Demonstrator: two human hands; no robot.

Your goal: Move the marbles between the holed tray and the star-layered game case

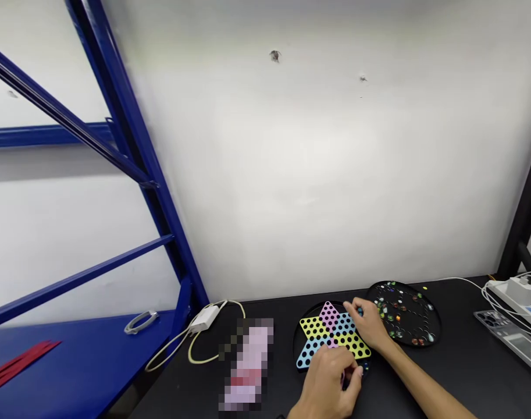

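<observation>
A star-shaped Chinese checkers board (330, 333) with yellow, pink and light-blue points and black holes lies on a black table (457, 372). My left hand (330, 381) rests at the board's near edge, fingers curled; what they hold, if anything, is hidden. My right hand (367, 322) reaches over the board's far right point, fingertips pinched on a small blue marble (360, 312). Beside it to the right sits a round black lid (405, 313) holding several coloured marbles.
A white charger and cable (204, 319) lie left of the board, next to a blurred pink object (248, 364). A power strip (520, 288) and phone (509, 337) sit at far right. A blue metal rack (129, 151) stands left, with red strips (16, 361) on its shelf.
</observation>
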